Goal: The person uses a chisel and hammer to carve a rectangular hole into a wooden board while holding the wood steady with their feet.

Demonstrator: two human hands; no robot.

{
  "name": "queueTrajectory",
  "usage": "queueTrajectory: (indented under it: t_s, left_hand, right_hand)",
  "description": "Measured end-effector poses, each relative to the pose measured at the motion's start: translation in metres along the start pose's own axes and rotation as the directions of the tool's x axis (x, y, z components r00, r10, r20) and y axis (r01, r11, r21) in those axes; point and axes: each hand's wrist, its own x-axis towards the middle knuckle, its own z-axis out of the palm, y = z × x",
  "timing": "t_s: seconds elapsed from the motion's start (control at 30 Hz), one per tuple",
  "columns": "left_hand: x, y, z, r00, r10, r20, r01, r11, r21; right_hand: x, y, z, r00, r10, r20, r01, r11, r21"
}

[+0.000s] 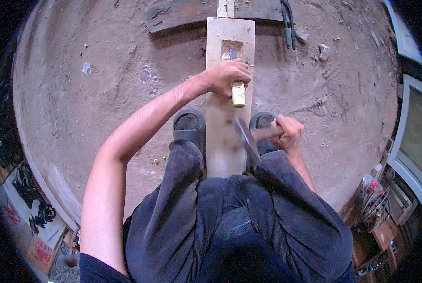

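Observation:
My left hand (229,76) is closed around a chisel, whose yellowish handle (238,95) sticks out toward me. Beyond my fingers the chisel's grey blade (233,54) reaches into a squarish recess (231,45) cut in a pale wooden board (216,127). The board runs lengthwise away from me, between my legs. My right hand (288,133) grips a hammer by its handle, to the right of the board. The hammer's dark head (247,138), smeared by motion, is over the board's right edge, nearer to me than the chisel handle and apart from it.
A dark, rough plank (182,20) lies crosswise under the board's far end. Near it, a long-handled tool with a green grip (288,37) rests on the dirt floor (102,94). My sandaled feet flank the board. White-framed panels (411,127) stand at the right; wire clutter (376,207) is lower right.

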Motion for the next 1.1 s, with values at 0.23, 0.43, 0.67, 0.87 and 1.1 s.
queueTrajectory:
  t_s: [0.23, 0.43, 0.67, 0.87, 1.1]
  left_hand:
    - [-0.01, 0.005, 0.006, 0.998, -0.015, 0.058, 0.01, 0.996, 0.085]
    - [-0.011, 0.01, -0.003, 0.998, -0.053, 0.045, 0.049, 0.995, 0.082]
    - [-0.012, 0.009, 0.001, 0.995, -0.1, -0.001, 0.1, 0.993, 0.063]
    - [-0.013, 0.009, 0.001, 0.998, -0.063, -0.011, 0.063, 0.996, 0.064]
    - [-0.012, 0.011, 0.001, 0.997, -0.072, -0.021, 0.073, 0.997, 0.039]
  right_hand:
    - [-0.001, 0.007, -0.003, 0.994, 0.103, 0.047, -0.109, 0.982, 0.154]
    - [0.007, -0.001, -0.016, 0.993, 0.061, 0.103, -0.077, 0.984, 0.162]
    - [0.008, -0.003, -0.004, 0.996, -0.044, 0.083, 0.034, 0.992, 0.118]
    - [0.006, 0.001, -0.006, 1.0, -0.028, 0.01, 0.027, 0.995, 0.1]
    - [-0.003, 0.005, 0.0, 0.998, 0.002, 0.065, -0.005, 0.999, 0.043]
